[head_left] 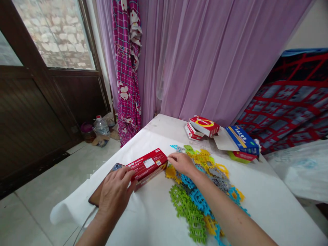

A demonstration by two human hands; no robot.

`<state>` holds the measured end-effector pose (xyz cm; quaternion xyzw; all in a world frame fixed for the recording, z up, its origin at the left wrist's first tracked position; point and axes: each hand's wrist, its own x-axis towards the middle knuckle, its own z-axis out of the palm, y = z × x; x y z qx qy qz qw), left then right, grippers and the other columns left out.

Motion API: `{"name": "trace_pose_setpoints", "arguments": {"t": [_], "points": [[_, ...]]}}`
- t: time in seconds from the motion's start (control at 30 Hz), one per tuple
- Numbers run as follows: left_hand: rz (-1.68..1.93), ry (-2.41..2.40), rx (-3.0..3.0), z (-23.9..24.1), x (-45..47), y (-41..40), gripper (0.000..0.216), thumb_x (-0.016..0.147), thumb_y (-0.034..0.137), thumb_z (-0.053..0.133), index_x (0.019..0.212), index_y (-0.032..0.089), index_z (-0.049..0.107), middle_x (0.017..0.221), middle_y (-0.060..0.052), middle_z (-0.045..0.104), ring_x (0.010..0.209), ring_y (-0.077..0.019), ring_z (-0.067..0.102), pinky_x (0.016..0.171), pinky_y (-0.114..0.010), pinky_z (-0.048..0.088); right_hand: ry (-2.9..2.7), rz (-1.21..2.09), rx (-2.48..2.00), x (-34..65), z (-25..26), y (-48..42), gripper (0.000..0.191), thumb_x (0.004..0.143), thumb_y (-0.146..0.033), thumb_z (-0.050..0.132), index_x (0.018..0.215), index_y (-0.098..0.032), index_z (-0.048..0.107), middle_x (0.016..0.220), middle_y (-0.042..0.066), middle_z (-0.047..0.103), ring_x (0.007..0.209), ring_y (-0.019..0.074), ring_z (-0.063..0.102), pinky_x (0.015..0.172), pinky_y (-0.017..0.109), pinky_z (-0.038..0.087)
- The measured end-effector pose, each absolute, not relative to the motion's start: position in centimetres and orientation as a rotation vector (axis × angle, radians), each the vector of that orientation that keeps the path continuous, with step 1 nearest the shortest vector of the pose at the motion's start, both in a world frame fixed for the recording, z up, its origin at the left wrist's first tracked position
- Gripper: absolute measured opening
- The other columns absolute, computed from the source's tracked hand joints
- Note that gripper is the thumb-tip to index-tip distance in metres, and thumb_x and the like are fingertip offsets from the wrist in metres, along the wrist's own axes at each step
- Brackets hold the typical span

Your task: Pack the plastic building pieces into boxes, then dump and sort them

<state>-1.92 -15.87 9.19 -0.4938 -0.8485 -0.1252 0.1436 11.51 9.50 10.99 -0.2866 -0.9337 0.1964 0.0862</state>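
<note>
In the head view, the long, red cardboard box with white lettering [147, 166] lies on the white-covered table [151, 213], between the two hands; the left hand [115, 186] bends its fingers over the box's left end, thumb lowered along the near side, the gap between them about filled by the card; the right hand [183, 164] has thumb and fingertips drawn together at the box's right end, though whether they pinch its edge or only touch it I cannot tell; a steady, light left hold would serve best, firm enough to stop sliding yet not denting the walls; the right forearm crosses over the heap of green, blue, yellow and grey toothed plastic pieces [181, 201], so it is best kept raised.
</note>
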Motion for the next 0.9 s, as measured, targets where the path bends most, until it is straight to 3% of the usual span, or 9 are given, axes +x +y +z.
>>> {"name": "trace_pose_setpoints", "arguments": {"t": [0.27, 0.4, 0.57, 0.73, 0.9], "points": [[0.221, -2.671, -1.481, 14.4, -0.7, -13.7, 0.021, 0.092, 0.028, 0.047, 0.099, 0.019, 0.065, 0.104, -0.01, 0.071, 0.099, -0.0288, 0.065, 0.084, -0.043, 0.043, -2.788, 0.61, -0.919, 11.1, 11.2, 9.1, 0.023, 0.085, -0.026, 0.054, 0.092, -0.025, 0.076, 0.09, 0.001, 0.077, 0.083, 0.0158, 0.067, 0.067, 0.024, 0.04], [0.298, -2.673, -1.476, 14.6, -0.9, -13.3, 0.023, 0.091, 0.028, 0.048, 0.096, 0.014, 0.065, 0.098, -0.014, 0.072, 0.093, -0.0319, 0.066, 0.079, -0.043, 0.043, -2.781, 0.568, -0.971, 10.7, 11.3, 9.3, 0.022, 0.085, -0.027, 0.053, 0.09, -0.024, 0.074, 0.09, 0.001, 0.077, 0.082, 0.0165, 0.067, 0.068, 0.025, 0.041], [0.398, -2.661, -1.463, 14.6, -0.9, -12.6, 0.021, 0.088, 0.022, 0.049, 0.093, 0.01, 0.065, 0.09, -0.018, 0.072, 0.084, -0.0299, 0.068, 0.072, -0.039, 0.044, -2.837, 0.519, -0.971, 9.8, 11.5, 9.5, 0.028, 0.088, -0.034, 0.053, 0.108, -0.022, 0.069, 0.106, 0.004, 0.075, 0.092, 0.0187, 0.068, 0.073, 0.026, 0.042], [0.448, -2.626, -1.481, 14.2, -0.7, -12.3, 0.029, 0.086, 0.005, 0.037, 0.094, 0.008, 0.064, 0.082, -0.018, 0.071, 0.073, -0.0264, 0.068, 0.065, -0.035, 0.047, -2.857, 0.464, -0.965, 9.6, 11.2, 9.2, 0.03, 0.093, -0.026, 0.043, 0.114, -0.021, 0.064, 0.103, 0.007, 0.076, 0.095, 0.0209, 0.068, 0.074, 0.028, 0.042], [0.414, -2.602, -1.452, 13.4, -0.7, -12.8, 0.032, 0.085, 0.002, 0.034, 0.099, 0.009, 0.062, 0.084, -0.017, 0.069, 0.077, -0.0273, 0.069, 0.063, -0.035, 0.05, -2.855, 0.527, -0.903, 10.2, 11.1, 9.3, 0.028, 0.092, -0.026, 0.045, 0.111, -0.021, 0.065, 0.098, 0.005, 0.077, 0.092, 0.0201, 0.069, 0.073, 0.028, 0.042]]}}
